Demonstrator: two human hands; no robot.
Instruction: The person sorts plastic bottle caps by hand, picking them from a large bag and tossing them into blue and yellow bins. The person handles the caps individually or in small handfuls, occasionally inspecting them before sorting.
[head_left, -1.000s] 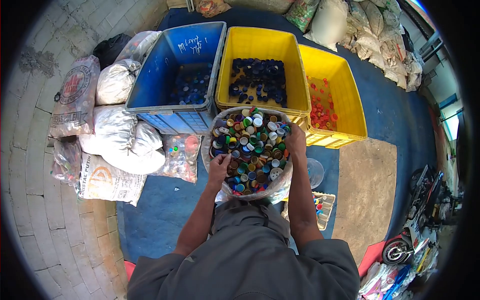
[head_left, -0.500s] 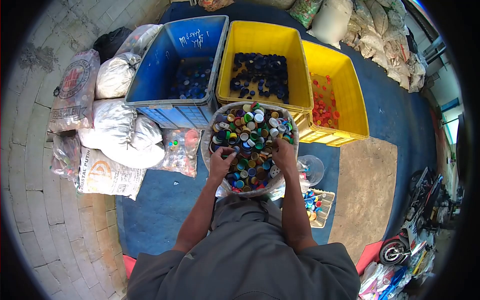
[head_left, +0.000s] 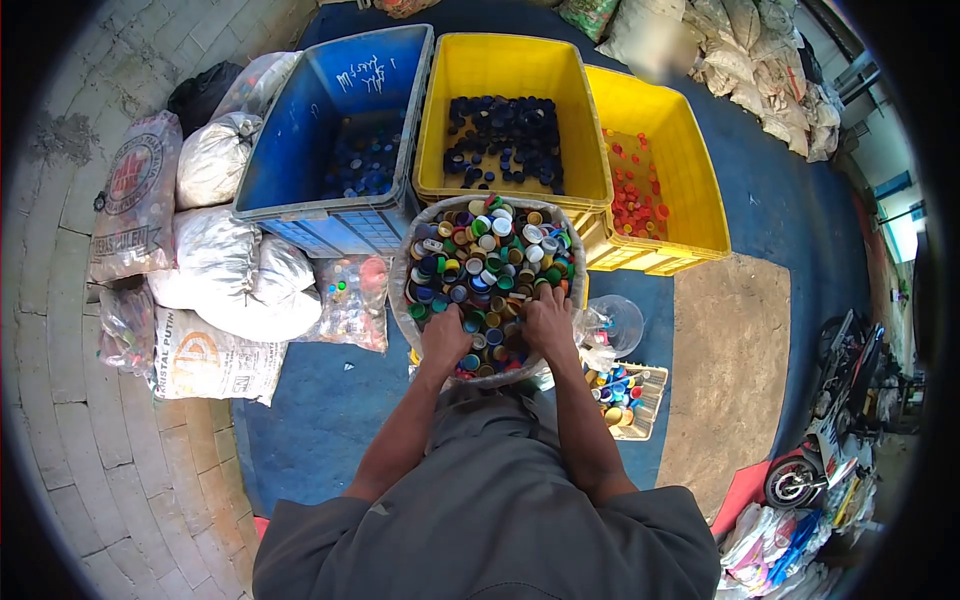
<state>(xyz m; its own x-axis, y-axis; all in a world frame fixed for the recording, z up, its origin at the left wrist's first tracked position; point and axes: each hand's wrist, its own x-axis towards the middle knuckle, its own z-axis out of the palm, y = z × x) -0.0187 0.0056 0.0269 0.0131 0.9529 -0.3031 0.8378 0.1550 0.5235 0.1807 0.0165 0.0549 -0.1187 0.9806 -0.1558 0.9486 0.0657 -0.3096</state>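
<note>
A round tub lined with a whitish sack (head_left: 402,300) stands against my front, heaped with mixed-colour plastic bottle caps (head_left: 490,270). My left hand (head_left: 445,338) presses into the near left part of the heap, its fingers curled and largely sunk among the caps. On the right side of the heap, my right hand (head_left: 549,322) points away from me with bent fingers touching caps. Whatever either hand grips is hidden by the fingers and the caps around them.
Beyond the tub are a blue crate (head_left: 330,212) with bluish caps, a yellow crate (head_left: 515,190) with dark blue caps and another yellow crate (head_left: 690,150) with red caps. Stuffed sacks (head_left: 230,255) lie left. A small basket (head_left: 652,400) and clear container (head_left: 622,325) sit right.
Both hands have gone lower into the caps; the left has moved nearer to me and its fingers are now mostly buried. The view has shifted slightly.
</note>
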